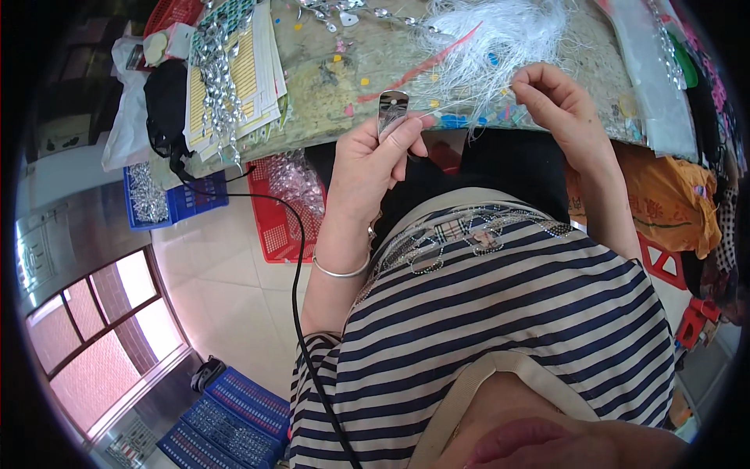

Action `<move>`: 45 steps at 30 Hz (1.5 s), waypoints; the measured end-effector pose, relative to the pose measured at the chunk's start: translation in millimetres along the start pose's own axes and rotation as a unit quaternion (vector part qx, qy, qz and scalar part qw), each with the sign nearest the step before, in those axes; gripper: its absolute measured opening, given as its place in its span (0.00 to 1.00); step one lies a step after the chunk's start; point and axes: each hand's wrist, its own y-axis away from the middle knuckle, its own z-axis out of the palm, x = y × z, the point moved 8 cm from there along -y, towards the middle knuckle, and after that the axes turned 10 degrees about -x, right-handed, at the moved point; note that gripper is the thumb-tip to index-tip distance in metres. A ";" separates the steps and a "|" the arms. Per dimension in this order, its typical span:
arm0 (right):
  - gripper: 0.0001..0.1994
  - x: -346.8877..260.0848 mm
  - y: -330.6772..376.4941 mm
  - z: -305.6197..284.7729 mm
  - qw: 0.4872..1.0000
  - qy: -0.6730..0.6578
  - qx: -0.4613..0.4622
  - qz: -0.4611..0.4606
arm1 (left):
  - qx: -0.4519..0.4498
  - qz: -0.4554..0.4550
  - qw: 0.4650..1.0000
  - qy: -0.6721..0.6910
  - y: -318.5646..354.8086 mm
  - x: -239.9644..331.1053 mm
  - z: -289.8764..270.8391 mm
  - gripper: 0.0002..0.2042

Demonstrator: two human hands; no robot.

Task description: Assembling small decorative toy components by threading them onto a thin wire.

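The table (312, 87) bears a white thread heap (504, 39), far right; nearer, the right hand (574, 117) closes thumb and forefinger, on what I cannot tell; the left hand (379, 156), at the near edge, grips a shiny metal piece (392, 107)

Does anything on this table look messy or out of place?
Yes, it looks untidy: beyond the bare right hand, thin white strands lie in a tangled heap, and small, flat yellow and blue scraps are scattered across the blotchy grey-green tabletop. Nothing looks clearly broken.
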 end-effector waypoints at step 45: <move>0.03 -21.2 -9.7 69.2 0.991 0.038 -0.026 -0.125 | 0.010 0.041 0.992 0.120 14.9 -22.7 -0.6 0.18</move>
